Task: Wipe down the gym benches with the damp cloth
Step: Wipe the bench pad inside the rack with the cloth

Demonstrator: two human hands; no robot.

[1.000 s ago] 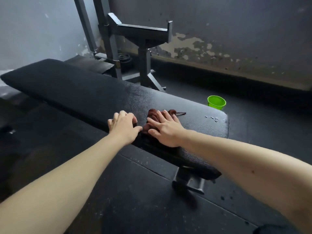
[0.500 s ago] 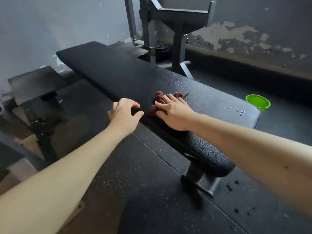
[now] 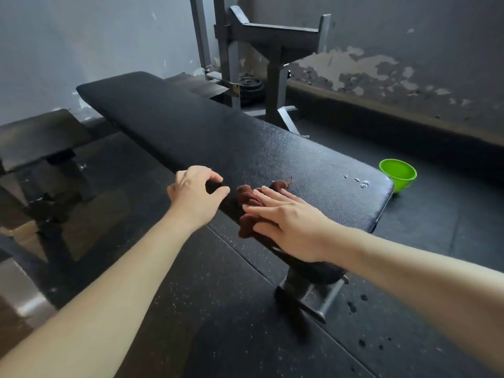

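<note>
While the right hand point(image 3: 289, 227), fingers straight, presses the cloth point(image 3: 246, 197) at the near edge of the bench point(image 3: 191, 126), long overlapping strokes would serve best, the curled left hand point(image 3: 195, 192) perhaps gripping that edge.

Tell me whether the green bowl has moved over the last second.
No. The green bowl still stands on the floor just past the end of the bench, beside the white flecks; only the camera swung.
</note>
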